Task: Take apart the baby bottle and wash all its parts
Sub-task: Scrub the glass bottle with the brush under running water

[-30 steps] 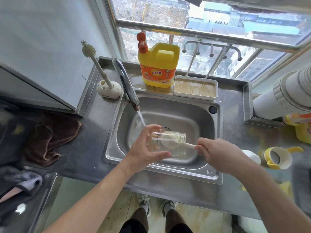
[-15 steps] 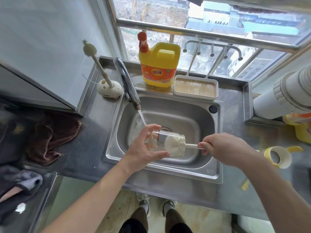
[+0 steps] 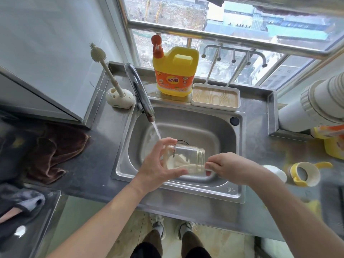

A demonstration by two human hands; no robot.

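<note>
Sink (image 3: 204, 127) mid-frame, tap (image 3: 139, 90) running, stream (image 3: 156, 130) lands by L fingertips. L hand (image 3: 156, 164) wrapped round the bottle body (image 3: 188, 157), held sideways over the basin at centre frame, mouth pointing frame-right; same grip and spot as 0.5 s ago. R hand (image 3: 229, 168) has moved in and is now right at the bottle mouth, fingers pinched on the brush (image 3: 176, 161). The brush head was near the neck and now sits deep toward the base end. Handle mostly hidden by R fingers; L palm covers the base.

Around:
- white pipe (image 3: 316, 105) right edge
- yellow detergent jug (image 3: 175, 71) top centre
- brown cloth (image 3: 59, 151) left on the counter (image 3: 104, 164)
- wood-look tray (image 3: 216, 96) behind the sink
- yellow collar ring (image 3: 305, 174) and white cap (image 3: 275, 172) on the counter frame-right, apart from the bottle
</note>
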